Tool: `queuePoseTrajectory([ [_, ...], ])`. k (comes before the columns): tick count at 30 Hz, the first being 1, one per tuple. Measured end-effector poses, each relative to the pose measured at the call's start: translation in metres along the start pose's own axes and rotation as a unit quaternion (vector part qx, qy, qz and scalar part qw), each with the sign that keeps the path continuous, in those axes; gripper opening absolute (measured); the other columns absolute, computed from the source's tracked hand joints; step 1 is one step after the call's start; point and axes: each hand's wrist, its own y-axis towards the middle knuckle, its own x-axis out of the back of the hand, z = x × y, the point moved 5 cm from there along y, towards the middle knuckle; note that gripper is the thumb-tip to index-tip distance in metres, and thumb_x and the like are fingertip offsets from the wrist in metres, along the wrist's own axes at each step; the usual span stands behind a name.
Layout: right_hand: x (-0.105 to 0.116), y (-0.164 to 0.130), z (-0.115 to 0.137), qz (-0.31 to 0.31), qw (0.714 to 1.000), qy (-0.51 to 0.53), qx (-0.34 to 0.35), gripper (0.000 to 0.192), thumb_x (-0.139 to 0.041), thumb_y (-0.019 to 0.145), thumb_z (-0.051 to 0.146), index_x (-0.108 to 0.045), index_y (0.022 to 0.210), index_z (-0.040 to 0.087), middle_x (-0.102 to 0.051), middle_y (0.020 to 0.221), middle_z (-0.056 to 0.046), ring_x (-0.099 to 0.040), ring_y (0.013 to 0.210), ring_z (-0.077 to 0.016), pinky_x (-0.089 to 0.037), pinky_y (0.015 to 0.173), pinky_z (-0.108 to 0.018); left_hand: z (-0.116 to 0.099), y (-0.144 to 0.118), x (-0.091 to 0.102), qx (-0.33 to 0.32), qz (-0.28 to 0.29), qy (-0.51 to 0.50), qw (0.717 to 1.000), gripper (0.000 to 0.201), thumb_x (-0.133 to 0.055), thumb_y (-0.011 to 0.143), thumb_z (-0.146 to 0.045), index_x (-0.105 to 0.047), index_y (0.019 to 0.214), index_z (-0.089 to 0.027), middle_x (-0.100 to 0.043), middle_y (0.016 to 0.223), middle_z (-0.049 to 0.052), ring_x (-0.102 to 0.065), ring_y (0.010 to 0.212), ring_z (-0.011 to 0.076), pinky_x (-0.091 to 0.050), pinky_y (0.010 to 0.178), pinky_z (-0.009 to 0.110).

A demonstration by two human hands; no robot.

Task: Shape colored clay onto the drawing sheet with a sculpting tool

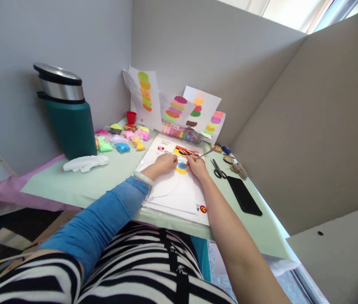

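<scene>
Here the left hand [165,162] presses the paper [179,190] — right hand [197,165] grips a thin stick [207,153].

The left hand [165,162] covers part of the blue and yellow patch [182,168] on the white sheet [179,190]. The tip of the thin stick [204,153] in the right hand [197,166] is too small to make out.

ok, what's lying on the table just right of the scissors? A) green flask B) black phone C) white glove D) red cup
B: the black phone lies flat to the right of the scissors, while the red cup, green flask and white glove all sit on the left side of the table.
</scene>
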Motion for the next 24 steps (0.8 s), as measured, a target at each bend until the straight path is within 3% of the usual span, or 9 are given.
queuePoseTrajectory([
  [24,0.002,0.005,-0.018,-0.055,0.997,0.021,-0.048,0.043,-0.04,0.078,0.05,-0.059,0.052,0.02,-0.053,0.045,0.002,-0.052,0.055,-0.0158,-0.037,0.058,-0.025,0.006,0.004,-0.004,0.021,0.006,-0.03,0.999,0.025,-0.048,0.073,-0.014,-0.065,0.089,-0.021,-0.067,0.094,0.005,-0.06,0.088,0.0183,-0.045,0.077,0.025],
])
